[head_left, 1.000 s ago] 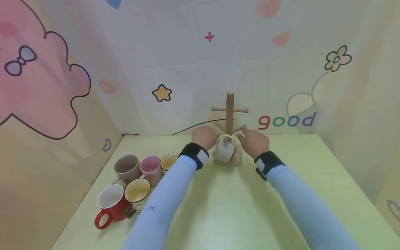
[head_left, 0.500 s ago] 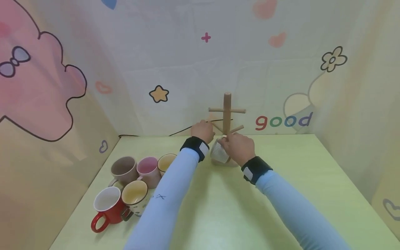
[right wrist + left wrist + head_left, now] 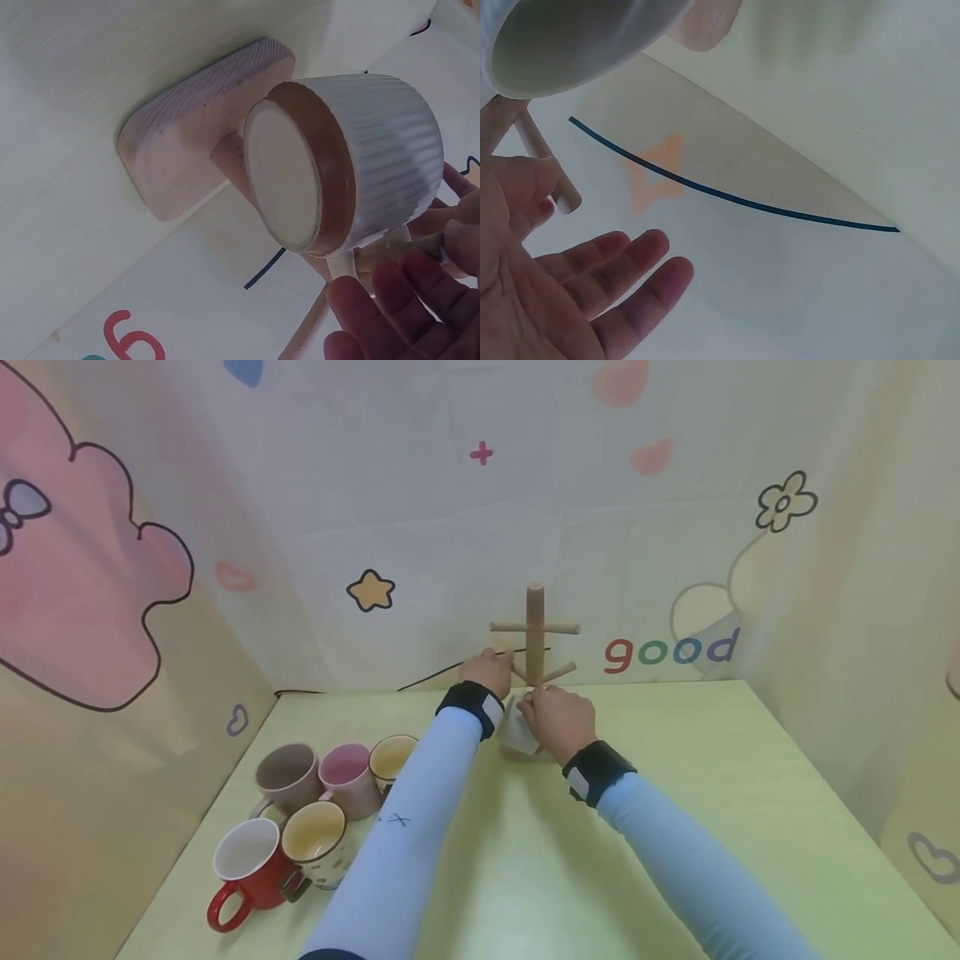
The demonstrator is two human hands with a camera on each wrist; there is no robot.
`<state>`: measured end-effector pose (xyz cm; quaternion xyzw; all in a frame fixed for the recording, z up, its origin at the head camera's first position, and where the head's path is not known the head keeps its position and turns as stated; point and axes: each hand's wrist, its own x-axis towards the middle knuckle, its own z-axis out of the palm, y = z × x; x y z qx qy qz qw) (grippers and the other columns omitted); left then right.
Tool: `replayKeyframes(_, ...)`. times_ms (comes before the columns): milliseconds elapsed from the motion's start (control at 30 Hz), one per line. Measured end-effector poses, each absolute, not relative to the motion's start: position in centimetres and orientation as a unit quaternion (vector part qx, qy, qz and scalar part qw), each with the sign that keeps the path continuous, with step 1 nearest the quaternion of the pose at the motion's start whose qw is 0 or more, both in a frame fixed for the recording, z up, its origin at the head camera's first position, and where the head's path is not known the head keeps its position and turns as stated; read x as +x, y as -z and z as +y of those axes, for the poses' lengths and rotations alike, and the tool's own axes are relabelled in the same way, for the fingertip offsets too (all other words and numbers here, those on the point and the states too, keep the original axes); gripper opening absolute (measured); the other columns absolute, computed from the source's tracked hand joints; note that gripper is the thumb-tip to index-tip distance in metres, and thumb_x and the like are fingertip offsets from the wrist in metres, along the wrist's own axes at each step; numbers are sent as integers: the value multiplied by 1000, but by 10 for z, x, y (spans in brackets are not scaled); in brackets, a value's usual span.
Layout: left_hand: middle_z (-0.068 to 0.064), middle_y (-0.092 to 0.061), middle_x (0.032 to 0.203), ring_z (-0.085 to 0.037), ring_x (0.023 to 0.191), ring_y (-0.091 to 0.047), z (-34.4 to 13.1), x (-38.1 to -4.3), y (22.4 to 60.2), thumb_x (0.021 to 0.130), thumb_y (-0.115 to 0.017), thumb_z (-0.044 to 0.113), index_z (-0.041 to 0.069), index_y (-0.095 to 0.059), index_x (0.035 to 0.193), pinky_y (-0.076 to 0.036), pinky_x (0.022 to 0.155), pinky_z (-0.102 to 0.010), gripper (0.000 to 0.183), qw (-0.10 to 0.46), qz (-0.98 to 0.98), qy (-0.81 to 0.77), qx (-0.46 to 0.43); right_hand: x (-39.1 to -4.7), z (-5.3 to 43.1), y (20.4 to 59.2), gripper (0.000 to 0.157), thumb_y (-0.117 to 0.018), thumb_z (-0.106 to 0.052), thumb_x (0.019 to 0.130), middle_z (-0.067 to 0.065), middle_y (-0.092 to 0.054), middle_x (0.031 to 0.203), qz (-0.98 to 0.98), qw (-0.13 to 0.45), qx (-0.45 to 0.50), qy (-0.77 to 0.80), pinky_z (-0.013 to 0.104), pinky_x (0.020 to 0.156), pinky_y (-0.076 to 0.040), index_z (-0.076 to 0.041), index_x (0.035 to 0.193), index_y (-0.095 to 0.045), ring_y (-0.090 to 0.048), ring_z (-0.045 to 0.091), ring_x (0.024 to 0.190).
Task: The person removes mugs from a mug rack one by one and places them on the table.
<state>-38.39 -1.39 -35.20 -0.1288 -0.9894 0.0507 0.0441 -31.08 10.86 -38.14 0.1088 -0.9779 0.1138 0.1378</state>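
A white ribbed mug (image 3: 394,142) with a brown band at its base hangs tilted by its handle on a low front peg of the wooden mug tree (image 3: 535,635). My right hand (image 3: 558,718) is at that peg, with curled fingers and thumb holding the mug by its handle (image 3: 341,264); in the head view it covers much of the mug. Left of the post, my left hand (image 3: 487,674) is beside a lower side peg (image 3: 551,165). Its fingers are loosely bent, thumb close to the peg; whether it touches cannot be told.
Several mugs stand at the left of the table: a red one (image 3: 262,872), a spotted cream one (image 3: 330,860), a brown one (image 3: 287,781), a pink one (image 3: 352,785) and another cream one (image 3: 392,756). A printed curtain (image 3: 420,485) hangs behind.
My right hand has moved left from the right lower peg to the mug's handle. My left hand stays by the left side peg. The head view has turned slightly.
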Motion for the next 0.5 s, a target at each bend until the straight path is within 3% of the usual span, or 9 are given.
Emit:
replayKeyframes(233,-7,-62,127,-19,105,-62,-13,-391,356,106,-44,20,25,-51,142,-56,76,-38,37,-2,-993,-58,-107,-312,107,385,34,-62,-39,98,4,-59,66,-976,146,111,-121,31,49,-44,-8,101,-76,-56,20,57)
replayKeyframes(500,-9,-62,126,-24,105,-64,-14,-385,352,108,-41,20,23,-54,141,-56,78,-41,36,12,-994,-29,-102,-314,112,384,35,-60,-36,100,7,-62,72,-980,138,96,-111,35,54,-50,-5,98,-75,-58,22,59)
